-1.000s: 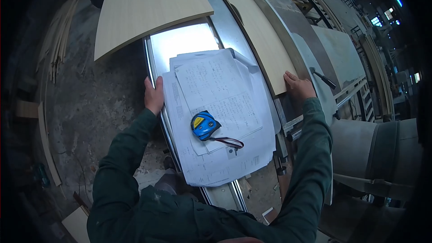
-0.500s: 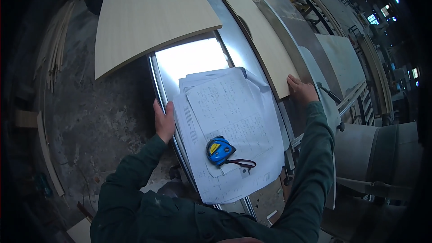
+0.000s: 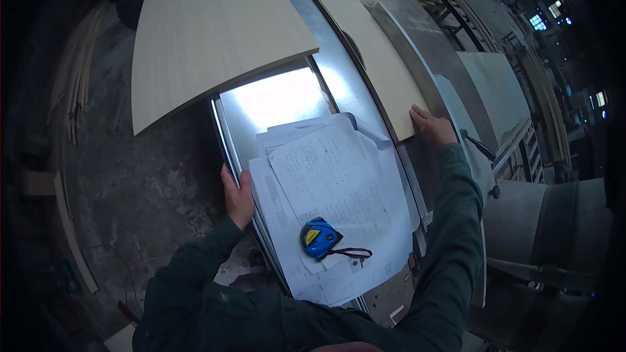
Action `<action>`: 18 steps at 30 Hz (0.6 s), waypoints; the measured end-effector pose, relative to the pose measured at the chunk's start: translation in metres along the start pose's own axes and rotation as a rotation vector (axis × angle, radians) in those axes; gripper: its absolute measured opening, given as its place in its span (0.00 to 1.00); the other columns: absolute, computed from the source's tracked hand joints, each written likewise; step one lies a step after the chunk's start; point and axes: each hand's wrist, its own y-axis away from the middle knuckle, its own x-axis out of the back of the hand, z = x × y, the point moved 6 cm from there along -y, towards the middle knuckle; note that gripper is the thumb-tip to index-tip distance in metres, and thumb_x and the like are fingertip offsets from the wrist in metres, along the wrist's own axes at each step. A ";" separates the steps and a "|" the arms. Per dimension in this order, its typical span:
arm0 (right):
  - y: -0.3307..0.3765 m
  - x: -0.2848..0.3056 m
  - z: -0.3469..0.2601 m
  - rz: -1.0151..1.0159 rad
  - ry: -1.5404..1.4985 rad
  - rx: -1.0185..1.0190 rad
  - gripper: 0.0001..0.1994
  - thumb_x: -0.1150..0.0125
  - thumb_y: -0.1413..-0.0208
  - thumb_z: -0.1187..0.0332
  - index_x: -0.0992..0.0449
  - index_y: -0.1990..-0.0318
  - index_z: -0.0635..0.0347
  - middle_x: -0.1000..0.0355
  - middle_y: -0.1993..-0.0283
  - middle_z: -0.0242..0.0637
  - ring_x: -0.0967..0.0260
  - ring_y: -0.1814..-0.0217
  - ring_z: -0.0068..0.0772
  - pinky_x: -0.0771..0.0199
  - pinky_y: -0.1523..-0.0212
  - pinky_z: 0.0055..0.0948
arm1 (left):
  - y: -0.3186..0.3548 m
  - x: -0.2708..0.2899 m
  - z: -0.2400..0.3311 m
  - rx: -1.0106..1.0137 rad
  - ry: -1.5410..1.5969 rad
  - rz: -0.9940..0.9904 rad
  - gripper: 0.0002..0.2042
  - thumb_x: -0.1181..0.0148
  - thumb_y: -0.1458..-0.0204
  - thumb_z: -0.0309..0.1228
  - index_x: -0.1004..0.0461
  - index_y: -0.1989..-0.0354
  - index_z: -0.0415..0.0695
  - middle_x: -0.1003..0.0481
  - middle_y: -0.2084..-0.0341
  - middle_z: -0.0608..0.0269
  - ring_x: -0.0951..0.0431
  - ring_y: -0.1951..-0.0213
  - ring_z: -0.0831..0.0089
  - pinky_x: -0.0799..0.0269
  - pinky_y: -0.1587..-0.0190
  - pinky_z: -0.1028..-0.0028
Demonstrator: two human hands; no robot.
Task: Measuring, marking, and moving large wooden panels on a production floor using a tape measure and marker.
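My left hand [image 3: 239,201] is closed round the metal edge rail [image 3: 223,145] of the sliding table, thumb on the side of the papers. At the near end of a narrow pale wooden board [image 3: 383,77], my right hand [image 3: 433,127] grips the corner, fingertips on its top face. Between my hands lies a stack of white papers [image 3: 313,169] with handwriting on the top sheets. A blue tape measure [image 3: 319,237] with a dark wrist strap rests on them. Beyond the papers, a large pale wooden panel [image 3: 218,29] lies across the table, overhanging on the left.
A long metal fence [image 3: 409,52] runs along the narrow board's right side. A dark-handled lever [image 3: 479,143] sits beside my right forearm. Thin wooden strips [image 3: 79,78] lie on the floor at left. Large grey ducting [image 3: 544,221] stands at right.
The large panel, the papers and the tape measure have shifted toward me, along with my left hand. My right hand and the narrow board have barely moved.
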 end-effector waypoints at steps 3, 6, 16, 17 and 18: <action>0.007 -0.008 0.013 0.020 -0.019 -0.029 0.21 0.49 0.43 0.65 0.31 0.40 0.46 0.35 0.34 0.27 0.24 0.53 0.42 0.21 0.57 0.45 | 0.002 -0.014 0.006 -0.068 0.020 -0.027 0.31 0.53 0.37 0.42 0.53 0.33 0.35 0.37 0.41 0.43 0.36 0.40 0.58 0.43 0.37 0.65; 0.005 -0.010 0.003 0.057 -0.010 0.012 0.20 0.48 0.44 0.66 0.30 0.42 0.47 0.33 0.37 0.27 0.25 0.49 0.37 0.21 0.59 0.43 | 0.004 -0.009 -0.003 -0.024 -0.029 -0.009 0.31 0.53 0.36 0.42 0.53 0.33 0.35 0.37 0.41 0.43 0.36 0.40 0.58 0.43 0.37 0.64; -0.008 -0.001 0.010 -0.030 -0.030 -0.062 0.22 0.50 0.42 0.65 0.33 0.39 0.44 0.38 0.33 0.25 0.25 0.49 0.40 0.22 0.54 0.43 | 0.003 -0.006 0.001 0.010 -0.105 -0.044 0.39 0.54 0.39 0.50 0.60 0.31 0.32 0.42 0.38 0.33 0.39 0.36 0.46 0.44 0.35 0.60; -0.012 0.001 0.010 -0.025 -0.022 -0.054 0.22 0.50 0.42 0.65 0.33 0.38 0.43 0.38 0.32 0.25 0.25 0.49 0.40 0.22 0.53 0.42 | -0.001 -0.005 -0.004 0.053 -0.158 0.017 0.38 0.53 0.39 0.49 0.58 0.32 0.32 0.39 0.40 0.33 0.36 0.38 0.47 0.42 0.36 0.61; -0.013 0.001 0.007 -0.023 -0.016 -0.046 0.22 0.50 0.41 0.65 0.33 0.38 0.43 0.38 0.32 0.24 0.26 0.48 0.40 0.22 0.52 0.42 | -0.002 -0.006 -0.002 0.046 -0.162 0.010 0.38 0.53 0.39 0.49 0.58 0.32 0.32 0.39 0.40 0.33 0.36 0.38 0.47 0.42 0.36 0.61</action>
